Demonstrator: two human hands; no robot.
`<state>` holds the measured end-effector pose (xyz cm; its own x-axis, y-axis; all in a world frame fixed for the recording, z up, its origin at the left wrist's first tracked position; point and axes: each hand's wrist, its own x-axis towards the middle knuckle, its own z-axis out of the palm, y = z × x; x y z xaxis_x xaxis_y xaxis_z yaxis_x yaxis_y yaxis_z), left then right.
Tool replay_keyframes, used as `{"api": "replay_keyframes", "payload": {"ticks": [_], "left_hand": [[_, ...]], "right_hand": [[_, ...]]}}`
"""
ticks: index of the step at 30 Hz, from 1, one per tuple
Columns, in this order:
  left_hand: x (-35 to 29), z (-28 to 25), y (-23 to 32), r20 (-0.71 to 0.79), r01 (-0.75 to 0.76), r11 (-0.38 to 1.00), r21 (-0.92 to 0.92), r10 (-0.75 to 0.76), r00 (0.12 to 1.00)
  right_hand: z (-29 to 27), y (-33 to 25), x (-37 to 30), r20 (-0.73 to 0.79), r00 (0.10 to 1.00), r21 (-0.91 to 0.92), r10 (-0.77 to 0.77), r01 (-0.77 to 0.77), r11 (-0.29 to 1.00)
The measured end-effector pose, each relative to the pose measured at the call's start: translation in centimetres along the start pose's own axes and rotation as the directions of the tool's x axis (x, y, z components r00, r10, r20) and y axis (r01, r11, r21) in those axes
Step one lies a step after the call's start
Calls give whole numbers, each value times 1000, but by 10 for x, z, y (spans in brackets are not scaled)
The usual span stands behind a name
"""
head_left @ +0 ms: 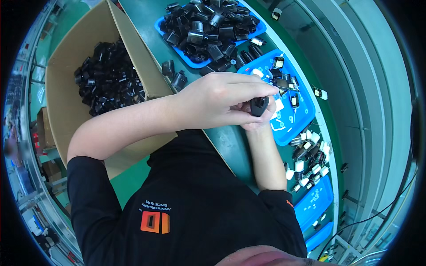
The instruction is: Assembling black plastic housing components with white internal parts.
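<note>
My left hand [215,98] reaches across from the left, its thumb and fingers closed on a small black plastic part [258,106]. Just beneath it my right hand [267,115] curls around the same part, most of its fingers covered by the left. Both hands meet over the edge of a blue tray [306,116]. In that tray lie small black-and-white assemblies [294,101], white strips and pale rings. What the part holds inside cannot be made out.
A cardboard box [62,75] of black parts stands at the left. Another blue tray [193,64] is heaped with black housings. Two loose housings [179,80] lie by the box. Black-and-white pieces [313,155] cluster at right near another blue tray [317,201]. A green conveyor belt [326,115] runs beyond.
</note>
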<state>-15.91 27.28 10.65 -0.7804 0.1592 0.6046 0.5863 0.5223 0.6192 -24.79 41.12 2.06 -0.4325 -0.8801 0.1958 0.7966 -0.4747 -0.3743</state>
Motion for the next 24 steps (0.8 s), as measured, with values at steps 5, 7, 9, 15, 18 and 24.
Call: {"api": "replay_keyframes", "payload": {"ticks": [5,7,9,15,18,24], "left_hand": [[0,8,2,-61,-71,995,70,75,995],[1,9,5,-61,-58,996,72,62,996],[2,9,9,-41,-49,995,86,53,998],[1,11,9,-65,-51,989,137,60,996],[3,10,9,-59,-39,991,127,47,997],[0,11,5,-75,-40,992,117,49,996]], "right_hand": [[5,17,-7,-451,889,339,75,93,936],[-1,16,-5,-502,860,329,87,97,940],[-20,15,-2,112,993,184,-25,4,983],[-9,12,-4,-49,998,54,-35,38,998],[-10,11,-1,-7,998,34,-68,69,997],[16,10,-5,-515,855,243,58,81,967]]}}
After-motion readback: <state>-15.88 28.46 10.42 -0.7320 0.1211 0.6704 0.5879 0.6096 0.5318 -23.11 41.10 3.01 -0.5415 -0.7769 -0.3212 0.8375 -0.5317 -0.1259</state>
